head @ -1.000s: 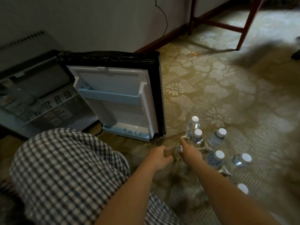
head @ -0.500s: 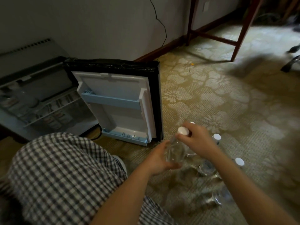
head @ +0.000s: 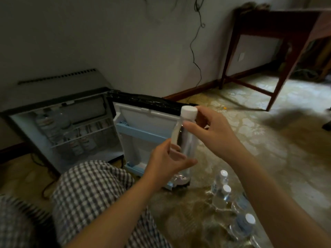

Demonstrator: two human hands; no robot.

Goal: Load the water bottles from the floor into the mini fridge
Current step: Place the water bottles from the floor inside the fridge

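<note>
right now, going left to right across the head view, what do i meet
mini fridge → open fridge door → held water bottle → right hand → wooden table

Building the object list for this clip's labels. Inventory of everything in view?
held water bottle: 1, clear, white cap, upright in front of the fridge door
floor bottles: at least 3 caps visible, clear, white caps, carpet lower right
mini fridge: 1, dark shell, pale interior, open, left; blurred bottles on its shelves
fridge door: 1, white inside, pale blue racks, swung open
table: 1, dark wood, upper right
cable: 1, black, down the wall
carpet: beige floral, floor
checked garment: 1, lower left
left hand: grips bottle body
right hand: pinches bottle neck
</note>
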